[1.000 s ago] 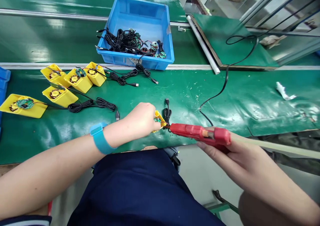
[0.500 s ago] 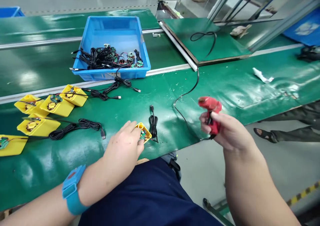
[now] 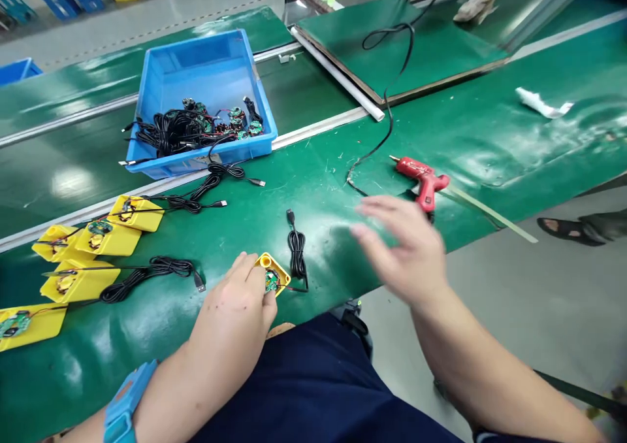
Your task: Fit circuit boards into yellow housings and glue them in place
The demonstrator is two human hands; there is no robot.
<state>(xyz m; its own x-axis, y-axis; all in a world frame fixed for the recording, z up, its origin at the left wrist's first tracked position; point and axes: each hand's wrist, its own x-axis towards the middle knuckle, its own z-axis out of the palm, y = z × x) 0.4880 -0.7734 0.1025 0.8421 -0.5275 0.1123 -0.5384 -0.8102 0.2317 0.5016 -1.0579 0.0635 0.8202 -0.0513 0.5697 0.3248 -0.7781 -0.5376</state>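
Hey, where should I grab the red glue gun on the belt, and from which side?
Take the red glue gun by its pistol grip, coming from the near side, where your right hand is. The grip angles toward you, while the nozzle points away to the left, so your hand should stay clear of the tip and the glue stick trailing right.

Here's the count: six yellow housings (image 3: 108, 239) on the belt, two bare hands (image 3: 230, 319) working, one blue bin (image 3: 196, 162) dead ahead, one red glue gun (image 3: 425, 180)!
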